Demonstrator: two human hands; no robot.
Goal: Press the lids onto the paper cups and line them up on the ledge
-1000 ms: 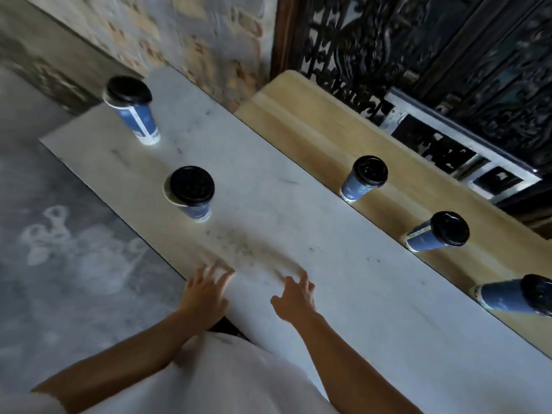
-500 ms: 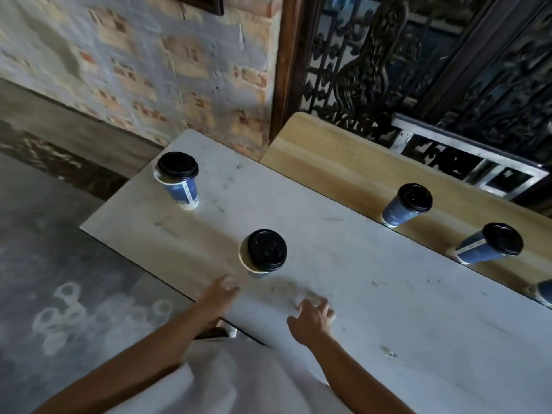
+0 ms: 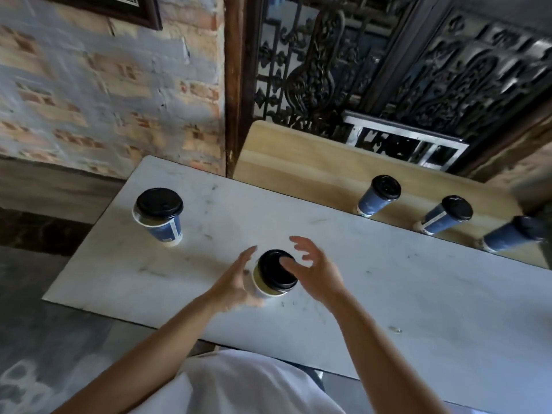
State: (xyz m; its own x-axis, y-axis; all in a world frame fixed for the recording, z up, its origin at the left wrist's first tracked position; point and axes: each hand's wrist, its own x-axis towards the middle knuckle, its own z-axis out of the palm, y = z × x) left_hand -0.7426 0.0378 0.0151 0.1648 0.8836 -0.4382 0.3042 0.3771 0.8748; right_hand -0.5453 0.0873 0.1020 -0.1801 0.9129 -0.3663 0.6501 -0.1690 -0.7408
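A blue paper cup with a black lid (image 3: 273, 273) stands on the white marble table (image 3: 418, 294), near its front edge. My left hand (image 3: 236, 282) is beside the cup on its left, fingers straight and blurred. Over the lid's right side hovers my right hand (image 3: 313, 270), fingers spread and relaxed, thumb above the lid. A second lidded cup (image 3: 159, 215) stands at the table's far left. Three lidded cups (image 3: 379, 195) (image 3: 446, 215) (image 3: 512, 234) stand in a row on the wooden ledge (image 3: 298, 156) behind the table.
A brick wall (image 3: 104, 85) rises behind the table's left end. A dark ornate iron grille (image 3: 373, 64) stands behind the ledge. The grey floor (image 3: 35, 339) lies to the left of the table. My white shirt (image 3: 239, 383) fills the bottom.
Both hands have lifted off the table's front edge and moved forward to either side of the near cup. The camera has tilted up, showing more of the wall.
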